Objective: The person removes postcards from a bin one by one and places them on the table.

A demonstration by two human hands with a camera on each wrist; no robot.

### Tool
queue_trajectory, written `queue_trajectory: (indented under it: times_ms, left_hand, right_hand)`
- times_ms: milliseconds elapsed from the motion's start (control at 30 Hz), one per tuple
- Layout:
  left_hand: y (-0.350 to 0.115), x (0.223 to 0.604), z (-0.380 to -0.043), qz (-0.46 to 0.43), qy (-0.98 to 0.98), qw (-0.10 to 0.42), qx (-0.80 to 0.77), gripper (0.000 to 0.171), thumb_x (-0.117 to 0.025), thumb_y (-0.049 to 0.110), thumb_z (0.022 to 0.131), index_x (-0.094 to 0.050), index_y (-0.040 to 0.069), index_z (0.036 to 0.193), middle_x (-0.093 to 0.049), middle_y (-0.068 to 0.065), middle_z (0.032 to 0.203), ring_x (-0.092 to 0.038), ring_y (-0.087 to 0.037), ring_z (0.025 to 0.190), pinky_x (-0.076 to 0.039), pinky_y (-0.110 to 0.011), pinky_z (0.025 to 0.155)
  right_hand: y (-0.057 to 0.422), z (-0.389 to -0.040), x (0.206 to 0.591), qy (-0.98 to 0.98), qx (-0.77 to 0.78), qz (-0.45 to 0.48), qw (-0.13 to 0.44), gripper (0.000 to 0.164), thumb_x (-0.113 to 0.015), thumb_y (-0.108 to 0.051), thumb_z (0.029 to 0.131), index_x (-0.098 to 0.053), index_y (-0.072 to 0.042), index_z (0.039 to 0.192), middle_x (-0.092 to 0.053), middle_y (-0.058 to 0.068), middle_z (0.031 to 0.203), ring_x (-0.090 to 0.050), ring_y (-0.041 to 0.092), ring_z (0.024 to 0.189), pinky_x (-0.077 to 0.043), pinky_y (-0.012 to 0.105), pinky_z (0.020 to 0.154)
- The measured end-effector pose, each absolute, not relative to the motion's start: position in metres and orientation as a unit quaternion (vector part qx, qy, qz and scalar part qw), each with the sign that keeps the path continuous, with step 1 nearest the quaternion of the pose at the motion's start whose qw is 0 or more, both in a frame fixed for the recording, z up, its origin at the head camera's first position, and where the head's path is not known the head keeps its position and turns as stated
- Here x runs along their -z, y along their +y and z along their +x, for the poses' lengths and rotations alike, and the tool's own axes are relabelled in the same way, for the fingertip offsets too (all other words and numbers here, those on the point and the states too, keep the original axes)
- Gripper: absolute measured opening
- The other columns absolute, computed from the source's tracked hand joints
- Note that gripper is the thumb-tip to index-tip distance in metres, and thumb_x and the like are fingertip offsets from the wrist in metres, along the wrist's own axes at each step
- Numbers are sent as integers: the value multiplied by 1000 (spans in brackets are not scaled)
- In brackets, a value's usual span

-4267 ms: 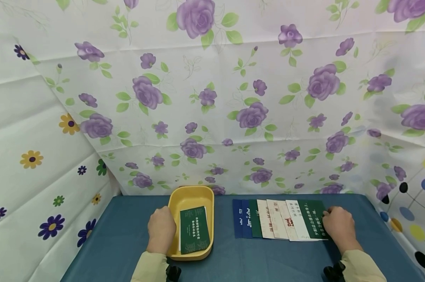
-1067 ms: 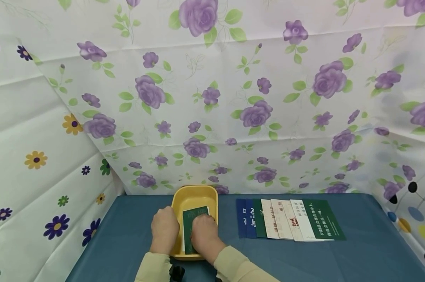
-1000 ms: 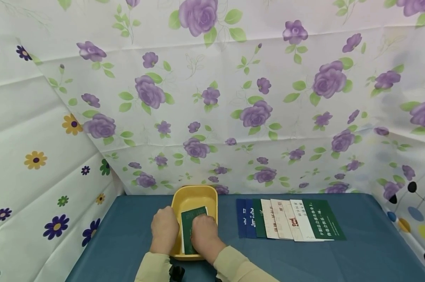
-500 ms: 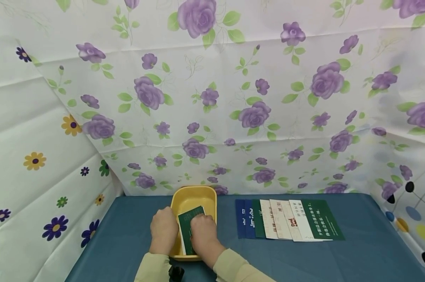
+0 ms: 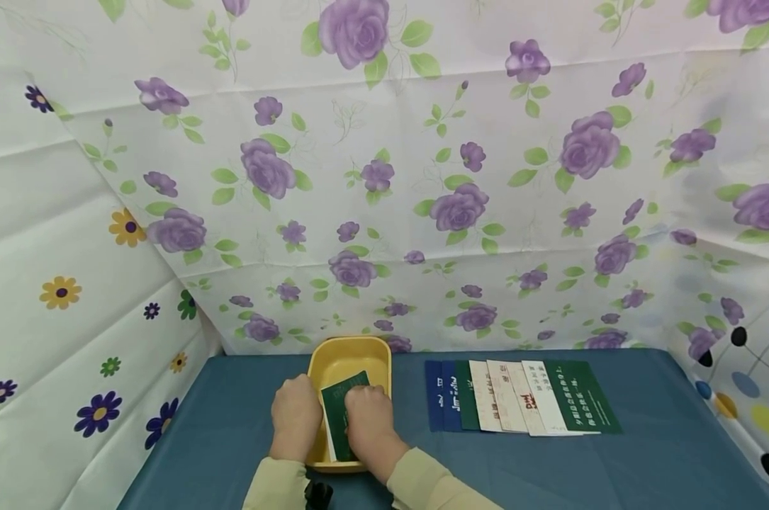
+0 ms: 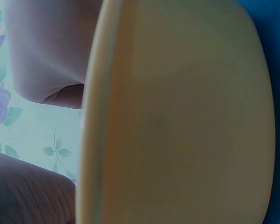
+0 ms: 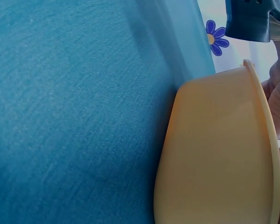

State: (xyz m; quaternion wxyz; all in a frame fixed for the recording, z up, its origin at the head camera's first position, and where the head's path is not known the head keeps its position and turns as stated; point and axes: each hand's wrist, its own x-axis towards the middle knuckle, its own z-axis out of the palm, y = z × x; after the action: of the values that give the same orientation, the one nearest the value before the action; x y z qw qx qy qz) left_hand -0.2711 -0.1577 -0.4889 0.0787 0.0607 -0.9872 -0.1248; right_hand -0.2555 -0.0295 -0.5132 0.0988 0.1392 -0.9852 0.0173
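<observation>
In the head view, the left hand (image 5: 293,418) grips the yellow tray (image 5: 352,339) by its left rim near the table's (image 5: 473,467) far edge, likely steadying it; the right hand (image 5: 374,423), earlier at the fanned cards (image 5: 512,397) toward the far right corner, now pinches the green card (image 5: 337,405) inside, its top swung left. In the left wrist view, I can't see the fingertips. In the right wrist view, the tray rests on the table.
</observation>
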Motion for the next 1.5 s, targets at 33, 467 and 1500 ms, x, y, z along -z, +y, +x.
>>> queue_trajectory:
  times_ms: [33,467,1500]
  left_hand:
    - [-157,489,-271,60,-987,81,125,8,-57,2,86,-59,-1,79,-52,-12,62,-53,-26,50,-44,-37,42]
    - [-156,485,-271,62,-988,65,127,7,-58,3,86,-60,-1,80,-53,-11,62,-53,-24,49,-45,-36,42]
    - [-156,488,-272,65,-988,69,124,8,-57,3,86,-61,-3,85,-57,-15,67,-56,-28,53,-46,-39,45]
  right_hand:
    - [-29,-256,513,-985,-17,137,101,39,-81,-46,65,-64,-13,76,-47,-2,65,-47,16,61,-43,25,52]
    - [-27,-257,498,-989,-54,99,95,21,-78,-18,71,-64,-9,83,-49,3,68,-49,17,64,-46,26,52]
    - [29,-263,456,-916,-381,106,71,36,-66,-20,87,-38,-17,64,-16,-6,55,-25,9,39,-20,23,40]
